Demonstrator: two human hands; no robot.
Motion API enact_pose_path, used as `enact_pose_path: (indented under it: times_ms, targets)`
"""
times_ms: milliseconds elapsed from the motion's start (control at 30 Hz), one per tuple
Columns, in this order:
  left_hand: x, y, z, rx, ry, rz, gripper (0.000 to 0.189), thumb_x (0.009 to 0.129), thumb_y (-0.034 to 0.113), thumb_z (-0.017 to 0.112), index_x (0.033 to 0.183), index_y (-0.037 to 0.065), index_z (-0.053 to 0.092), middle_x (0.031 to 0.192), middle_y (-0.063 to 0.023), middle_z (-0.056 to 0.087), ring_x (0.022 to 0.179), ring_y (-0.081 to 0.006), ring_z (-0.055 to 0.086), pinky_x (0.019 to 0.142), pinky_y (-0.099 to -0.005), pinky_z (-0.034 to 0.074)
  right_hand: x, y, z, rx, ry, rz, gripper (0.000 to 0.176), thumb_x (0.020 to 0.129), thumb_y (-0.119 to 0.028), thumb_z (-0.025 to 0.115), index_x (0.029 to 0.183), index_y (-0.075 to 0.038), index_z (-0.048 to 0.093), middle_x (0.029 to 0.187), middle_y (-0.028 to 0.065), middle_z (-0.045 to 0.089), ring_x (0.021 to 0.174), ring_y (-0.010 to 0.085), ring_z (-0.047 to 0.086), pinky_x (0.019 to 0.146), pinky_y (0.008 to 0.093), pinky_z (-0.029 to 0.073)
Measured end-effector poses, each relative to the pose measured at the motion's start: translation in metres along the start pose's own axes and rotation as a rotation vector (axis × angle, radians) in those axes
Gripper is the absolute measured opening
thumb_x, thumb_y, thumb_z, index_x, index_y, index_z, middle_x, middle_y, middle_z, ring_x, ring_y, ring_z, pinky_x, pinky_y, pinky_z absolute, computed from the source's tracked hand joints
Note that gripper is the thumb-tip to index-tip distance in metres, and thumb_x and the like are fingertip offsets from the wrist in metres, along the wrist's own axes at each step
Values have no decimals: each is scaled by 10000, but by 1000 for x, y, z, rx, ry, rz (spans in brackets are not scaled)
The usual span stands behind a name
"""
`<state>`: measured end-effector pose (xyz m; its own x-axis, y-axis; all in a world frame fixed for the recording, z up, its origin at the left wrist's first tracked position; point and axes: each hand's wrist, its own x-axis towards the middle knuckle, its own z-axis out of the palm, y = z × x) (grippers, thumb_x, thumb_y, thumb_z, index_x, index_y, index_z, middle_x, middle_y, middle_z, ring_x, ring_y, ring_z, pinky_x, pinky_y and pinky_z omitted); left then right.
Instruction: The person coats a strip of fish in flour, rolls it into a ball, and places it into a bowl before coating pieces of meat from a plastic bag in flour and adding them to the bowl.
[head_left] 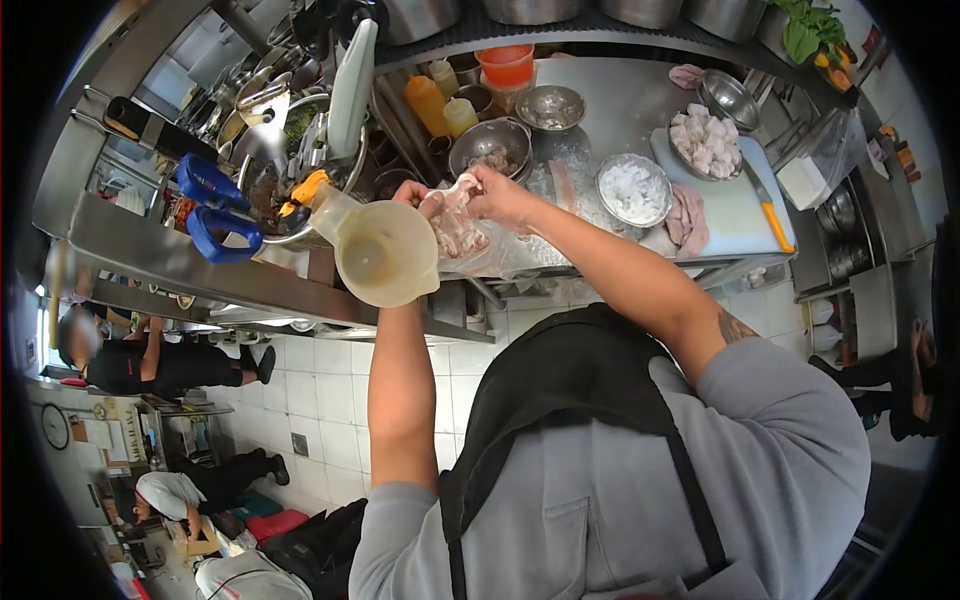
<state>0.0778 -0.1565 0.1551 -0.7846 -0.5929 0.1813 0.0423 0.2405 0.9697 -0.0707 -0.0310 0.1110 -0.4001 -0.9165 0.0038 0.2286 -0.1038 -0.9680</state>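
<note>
At the table's near edge, both my hands are closed at the top of a clear plastic bag of raw meat point(462, 236), which looks pale pink and stringy. My left hand point(412, 194) grips its left side, partly hidden behind a translucent plastic jug point(385, 255). Pinching the upper right is my right hand point(500, 198). Just beyond them is a metal bowl point(478, 139) with some meat pieces in it. To the right sits a bowl of white powdery stuff point(634, 188), beside a pinkish cloth point(687, 217).
A cutting board point(730, 225) carries a bowl of pale chunks point(706, 142) and an orange-handled knife point(770, 212). Squeeze bottles point(427, 104) and a red tub point(506, 66) stand behind. Blue-handled scissors point(215, 205) hang at left. Other people point(165, 353) are at the far left.
</note>
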Motion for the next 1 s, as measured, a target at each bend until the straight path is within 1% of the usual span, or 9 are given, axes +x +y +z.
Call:
enact_pose_path:
  times_ms: [133,167,267,367,467,500,767,900,1000]
  targets:
    - [15,10,-5,-150,-136,-81,91,873,77,636,902,84,550,748,48,530,677,-32,466,599,-198,359,-21,0,2,-481,-5,-81,540,792,-29,684,1299,-3,497,1080,100,601,1011,186,600,881,310,489]
    - [17,14,-6,-161,-183,-112,90,871,69,625,910,86,545,748,49,524,676,-30,459,597,-198,355,-23,-1,1,-539,12,-174,616,829,-75,660,1404,-22,445,1210,114,604,1103,183,579,943,302,461]
    - [24,18,-8,-28,-296,-92,96,870,58,614,954,67,568,790,34,554,706,-31,485,617,-200,379,-11,-5,-5,-240,-52,-349,554,859,-97,643,1386,-27,490,1261,110,607,1130,160,577,953,292,458]
    - [28,14,-4,20,-386,-62,160,871,38,593,1031,33,589,843,12,591,750,-37,515,652,-206,413,-3,-29,-8,-125,-181,-18,385,887,-134,644,1253,-18,614,1123,78,667,1029,135,604,901,290,473]
    - [29,17,-9,277,-395,14,210,871,19,574,1079,10,605,843,7,608,750,-43,530,673,-216,440,-1,-52,-12,-571,-225,-11,243,898,-157,658,1093,-16,692,970,42,694,896,114,614,815,286,485]
    - [27,23,-8,336,-374,19,209,869,16,572,1075,9,611,839,5,613,747,-46,535,676,-218,445,1,-53,-15,-572,-220,-1,209,890,-163,675,1029,-11,702,886,22,694,810,114,605,743,288,485]
    - [14,39,-4,622,-271,119,253,866,35,575,1105,14,657,922,-77,703,796,-116,628,742,-274,503,9,-57,-23,-801,-296,35,182,875,-141,673,1010,-25,709,849,41,688,793,134,620,721,305,498]
    - [6,43,-5,583,-171,59,275,874,63,578,1133,24,661,935,-91,709,817,-129,640,769,-289,506,7,-74,-23,-837,-299,161,203,869,-158,672,1026,-33,702,855,56,683,790,157,621,720,333,494]
    - [1,24,-12,444,-224,-54,289,876,82,591,1153,44,666,960,-61,697,856,-122,630,786,-278,494,6,-83,-24,-893,-354,77,222,876,-203,669,1008,-25,687,852,56,676,789,160,612,718,349,480]
